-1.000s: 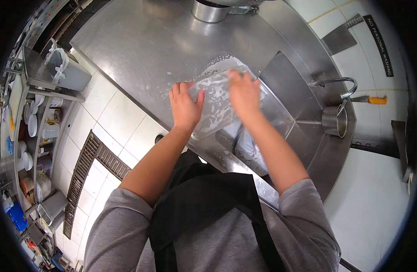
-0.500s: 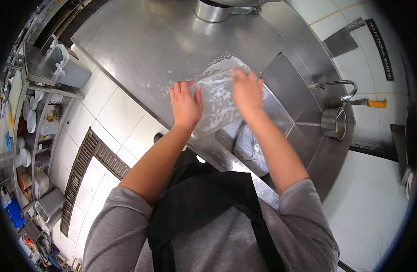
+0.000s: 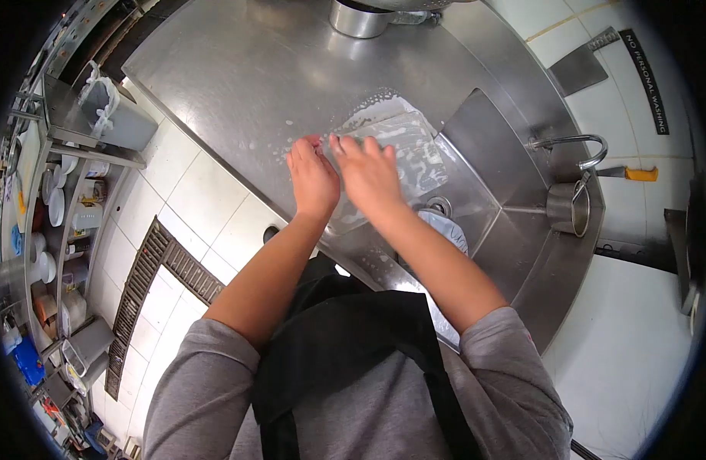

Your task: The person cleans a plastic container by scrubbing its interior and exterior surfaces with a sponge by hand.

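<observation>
A flat translucent plastic sheet or lid (image 3: 414, 149), streaked with white suds, lies across the corner of the steel sink. My left hand (image 3: 316, 180) is at its left side, fingers curled together around the edge, partly hidden. Beside it, my right hand (image 3: 370, 175) rests palm down over the left part of the sheet, fingers slightly bent and apart. Whether anything small lies under that palm is hidden. Below the sheet, a clear plastic bag (image 3: 447, 230) sits in the sink basin, partly covered by my right forearm.
The steel counter (image 3: 238, 69) carries foam spots and a metal pot (image 3: 359, 19) at the far side. A curved tap (image 3: 594, 146) and a hanging metal jug (image 3: 567, 208) are at the right. Shelves with dishes (image 3: 55, 203) and a lined bin (image 3: 119, 115) stand left.
My right hand has moved left across the sheet, close to my left hand, uncovering the sheet's right part. My left hand stays at the left edge, its fingers now more closed.
</observation>
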`<action>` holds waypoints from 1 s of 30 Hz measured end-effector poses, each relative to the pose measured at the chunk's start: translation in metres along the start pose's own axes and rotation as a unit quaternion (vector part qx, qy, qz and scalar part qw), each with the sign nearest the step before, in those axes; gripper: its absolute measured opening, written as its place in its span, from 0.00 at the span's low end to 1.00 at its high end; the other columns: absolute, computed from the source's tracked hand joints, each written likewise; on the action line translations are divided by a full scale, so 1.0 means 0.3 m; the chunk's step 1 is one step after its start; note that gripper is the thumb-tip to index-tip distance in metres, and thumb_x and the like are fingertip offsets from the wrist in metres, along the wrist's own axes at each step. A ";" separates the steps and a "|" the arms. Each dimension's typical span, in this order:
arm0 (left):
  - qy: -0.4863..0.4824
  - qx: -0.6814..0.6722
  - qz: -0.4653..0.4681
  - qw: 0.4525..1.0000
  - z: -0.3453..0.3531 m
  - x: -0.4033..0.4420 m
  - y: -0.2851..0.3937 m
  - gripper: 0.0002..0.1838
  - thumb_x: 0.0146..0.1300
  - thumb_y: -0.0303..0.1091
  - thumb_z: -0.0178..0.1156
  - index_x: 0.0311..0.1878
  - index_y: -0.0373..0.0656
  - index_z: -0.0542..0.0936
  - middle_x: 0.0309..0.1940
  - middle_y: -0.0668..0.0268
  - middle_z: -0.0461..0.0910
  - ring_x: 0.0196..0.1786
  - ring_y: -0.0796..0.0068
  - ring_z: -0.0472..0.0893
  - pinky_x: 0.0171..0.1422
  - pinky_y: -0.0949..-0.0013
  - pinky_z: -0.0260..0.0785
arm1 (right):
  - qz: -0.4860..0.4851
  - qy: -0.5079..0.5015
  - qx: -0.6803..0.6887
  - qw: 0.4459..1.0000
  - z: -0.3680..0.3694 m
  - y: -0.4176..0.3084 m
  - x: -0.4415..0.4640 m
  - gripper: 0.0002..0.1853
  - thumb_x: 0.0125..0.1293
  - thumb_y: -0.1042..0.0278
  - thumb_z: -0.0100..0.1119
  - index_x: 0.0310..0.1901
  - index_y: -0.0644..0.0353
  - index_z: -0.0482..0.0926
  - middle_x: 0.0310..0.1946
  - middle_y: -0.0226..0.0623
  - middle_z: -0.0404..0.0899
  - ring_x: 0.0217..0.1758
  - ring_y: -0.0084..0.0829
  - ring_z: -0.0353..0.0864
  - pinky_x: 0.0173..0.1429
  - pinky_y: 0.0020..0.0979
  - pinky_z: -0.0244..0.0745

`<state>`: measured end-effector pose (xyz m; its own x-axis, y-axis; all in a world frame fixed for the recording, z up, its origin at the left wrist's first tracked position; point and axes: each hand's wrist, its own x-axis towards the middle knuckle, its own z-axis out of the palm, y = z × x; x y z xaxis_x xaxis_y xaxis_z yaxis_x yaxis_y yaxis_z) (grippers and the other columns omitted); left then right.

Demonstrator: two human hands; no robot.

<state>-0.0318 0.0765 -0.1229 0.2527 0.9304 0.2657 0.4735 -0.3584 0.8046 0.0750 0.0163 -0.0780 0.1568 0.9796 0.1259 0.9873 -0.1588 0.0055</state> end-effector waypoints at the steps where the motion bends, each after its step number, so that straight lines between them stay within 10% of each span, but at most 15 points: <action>1: 0.000 0.001 0.001 1.000 -0.002 -0.001 0.000 0.12 0.61 0.19 0.50 0.48 0.34 0.70 0.46 0.51 0.74 0.49 0.48 0.71 0.56 0.52 0.64 | -0.032 0.025 0.014 0.999 0.001 -0.006 -0.003 0.18 0.68 0.67 0.48 0.58 0.55 0.77 0.52 0.27 0.76 0.53 0.36 0.72 0.53 0.45 0.64; 30: 0.001 0.005 -0.004 1.000 0.006 0.002 0.007 0.13 0.62 0.17 0.47 0.49 0.35 0.70 0.46 0.52 0.74 0.51 0.51 0.72 0.59 0.55 0.64 | 0.051 0.033 -0.106 0.992 0.009 0.061 0.014 0.16 0.58 0.67 0.56 0.47 0.58 0.83 0.54 0.25 0.76 0.49 0.34 0.73 0.49 0.47 0.66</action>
<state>-0.0291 0.0762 -0.1222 0.2468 0.9332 0.2612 0.4844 -0.3523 0.8008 0.0938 0.0177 -0.0800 0.2475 0.9476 0.2022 0.9376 -0.2869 0.1965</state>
